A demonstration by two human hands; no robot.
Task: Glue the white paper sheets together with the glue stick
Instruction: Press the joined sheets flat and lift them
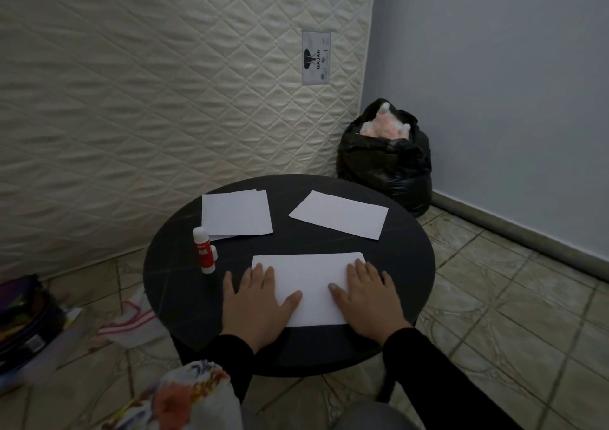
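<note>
1. Round dark table [408, 264] fills the centre of the frame; three lots of white paper lie on it.
2. Near sheet [309, 284], lower centre: left hand [260, 304] flat on its left end, right hand [369, 297] flat on its right end. Both palms down, fingers spread wide, holding nothing.
3. A thin second edge shows at this sheet's upper right corner, so likely two sheets being pressed together.
4. Glue stick [205, 250] stands upright, left of centre, capped, apart from both hands.
5. Upper left pile [235, 212] shows offset edges: more than one sheet, glued or not I cannot tell.
6. Upper right sheet [339, 213] lies alone, apparently untouched.
7. Judgement: one pair near done; the far sheets probably remain.
</note>
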